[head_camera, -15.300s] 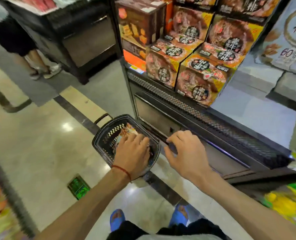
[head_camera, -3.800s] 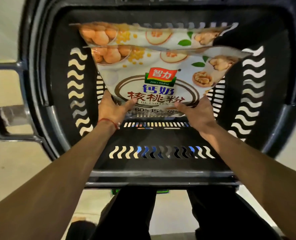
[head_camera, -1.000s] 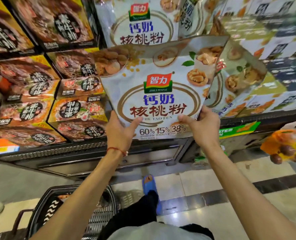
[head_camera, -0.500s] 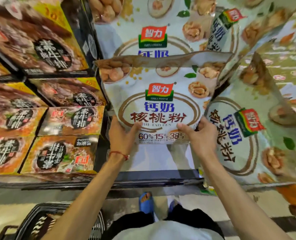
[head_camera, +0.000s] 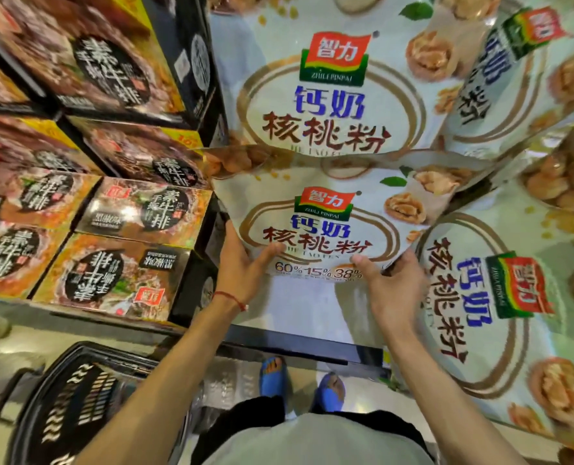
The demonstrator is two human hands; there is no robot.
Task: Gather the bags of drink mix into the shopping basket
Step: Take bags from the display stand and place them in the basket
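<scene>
Your left hand (head_camera: 242,273) and right hand (head_camera: 393,290) grip the walnut-powder bag (head_camera: 322,213); next, lower it into the shopping basket (head_camera: 70,391) below-left.

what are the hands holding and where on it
A bag of drink mix, gripped by its lower edge: left hand at the bottom left corner, right hand at the bottom right.

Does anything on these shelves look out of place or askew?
Yes. The bag of drink mix at the far right is turned sideways, its print running vertically, while the held bag stands upright.
</scene>
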